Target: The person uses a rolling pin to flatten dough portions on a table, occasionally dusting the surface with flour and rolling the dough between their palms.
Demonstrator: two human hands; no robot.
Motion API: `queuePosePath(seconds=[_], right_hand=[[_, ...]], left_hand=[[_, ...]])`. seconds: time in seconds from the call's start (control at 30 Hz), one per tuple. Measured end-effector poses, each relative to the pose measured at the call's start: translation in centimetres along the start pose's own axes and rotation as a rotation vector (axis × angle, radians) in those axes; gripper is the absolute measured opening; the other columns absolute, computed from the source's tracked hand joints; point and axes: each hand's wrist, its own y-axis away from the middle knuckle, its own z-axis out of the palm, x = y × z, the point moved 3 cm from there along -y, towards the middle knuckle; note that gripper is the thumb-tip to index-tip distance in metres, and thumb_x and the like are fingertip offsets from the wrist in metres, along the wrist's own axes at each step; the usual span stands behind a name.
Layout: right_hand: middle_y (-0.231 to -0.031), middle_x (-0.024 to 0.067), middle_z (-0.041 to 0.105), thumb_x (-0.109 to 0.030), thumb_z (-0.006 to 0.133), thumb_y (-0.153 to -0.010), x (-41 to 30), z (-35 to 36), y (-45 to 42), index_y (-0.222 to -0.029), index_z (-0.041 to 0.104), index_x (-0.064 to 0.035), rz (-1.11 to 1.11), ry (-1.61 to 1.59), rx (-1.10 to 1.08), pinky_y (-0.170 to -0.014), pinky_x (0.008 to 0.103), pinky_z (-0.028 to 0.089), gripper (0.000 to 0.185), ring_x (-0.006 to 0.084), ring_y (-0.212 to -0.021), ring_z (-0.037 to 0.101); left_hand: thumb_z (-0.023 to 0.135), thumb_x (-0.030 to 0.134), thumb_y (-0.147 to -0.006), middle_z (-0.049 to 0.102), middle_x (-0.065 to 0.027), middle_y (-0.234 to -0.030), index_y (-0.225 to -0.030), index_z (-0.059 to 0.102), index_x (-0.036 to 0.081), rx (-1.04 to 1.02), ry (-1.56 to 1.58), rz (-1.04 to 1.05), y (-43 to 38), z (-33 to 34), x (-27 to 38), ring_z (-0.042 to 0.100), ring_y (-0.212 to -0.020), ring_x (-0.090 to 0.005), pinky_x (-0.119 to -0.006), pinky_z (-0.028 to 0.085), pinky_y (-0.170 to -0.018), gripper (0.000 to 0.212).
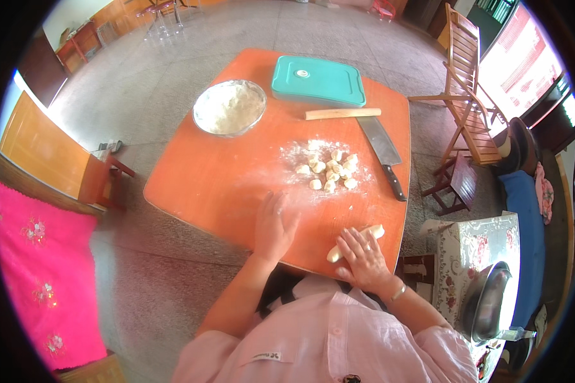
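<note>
Under the palm and fingers of my right hand point(362, 256) lies a short dough roll point(375, 231), near the table's front right edge; both its ends show past the hand. My left hand point(274, 225) rests flat or just above the orange table point(206, 191), fingers spread, holding nothing. Beyond the hands, several small dough pieces point(332, 168) sit clustered on scattered flour point(292, 153). A cleaver point(379, 141) with a black handle lies to their right. Its far end meets a wooden rolling pin point(342, 113).
A bowl of flour point(230, 107) stands at the far left of the table, and a teal-lidded container point(318, 80) at the back. On the right are a wooden folding chair point(462, 76), a small stool point(453, 184) and a side table with a floral cloth point(479, 244) bearing a dark metal pan point(486, 301).
</note>
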Motion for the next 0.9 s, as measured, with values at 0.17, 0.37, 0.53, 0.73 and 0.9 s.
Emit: queuePosePath(seconds=[0.17,0.37,0.53,0.73,0.9], right_hand=[[-0.132,0.0119,0.035,-0.047,0.045,-0.081,1.1,0.1,-3.0,-0.124,0.041,-0.0075,0.045,-0.028,-0.027,-0.101,0.0477,0.019,0.058,0.0255,-0.125,0.028],[-0.133,0.0116,0.033,-0.048,0.046,-0.080,3.4,0.9,-9.4,-0.128,0.034,-0.0067,0.117,0.082,0.180,-0.102,0.0456,0.019,0.065,0.0266,-0.125,0.027],[-0.132,0.0118,0.034,-0.044,0.053,-0.075,2.0,1.3,-3.8,-0.128,0.035,-0.0050,0.079,0.019,0.098,-0.102,0.0442,0.018,0.068,0.0255,-0.124,0.028],[-0.121,0.0090,0.045,-0.021,0.052,-0.078,3.4,-1.4,-2.5,-0.115,0.048,-0.0074,0.107,0.133,0.203,-0.099,0.0453,0.024,0.039,0.0235,-0.113,0.043],[-0.102,0.0087,0.053,-0.013,0.053,-0.077,7.5,-1.0,-3.4,-0.102,0.054,-0.0073,0.092,-0.159,0.172,-0.084,0.0385,0.041,0.026,0.0264,-0.098,0.050]], left_hand=[[0.050,0.028,-0.085,0.051,-0.0168,-0.113,-0.108,0.050,-0.004,-0.039,-0.071,0.033,-0.2,0.1,0.2,0.043,-0.111,-0.0365,-0.043,0.033,-0.094,0.039],[0.053,0.022,-0.083,0.052,-0.0168,-0.112,-0.106,0.051,-0.003,-0.023,-0.033,0.073,-0.4,0.0,0.6,0.043,-0.110,-0.0362,-0.043,0.033,-0.093,0.033],[0.057,0.021,-0.080,0.052,-0.0160,-0.110,-0.105,0.050,0.000,0.007,-0.087,0.136,-0.1,0.2,0.5,0.046,-0.106,-0.0348,-0.044,0.036,-0.090,0.034],[0.062,0.021,-0.072,0.055,-0.0119,-0.103,-0.101,0.052,0.004,-0.343,-0.045,0.264,-0.7,2.4,4.9,0.051,-0.098,-0.0293,-0.040,0.040,-0.085,0.035],[0.061,0.015,-0.071,0.057,-0.0068,-0.091,-0.095,0.056,0.006,-0.441,-0.181,0.276,-1.7,5.0,5.0,0.055,-0.088,-0.0249,-0.037,0.044,-0.075,0.026]])
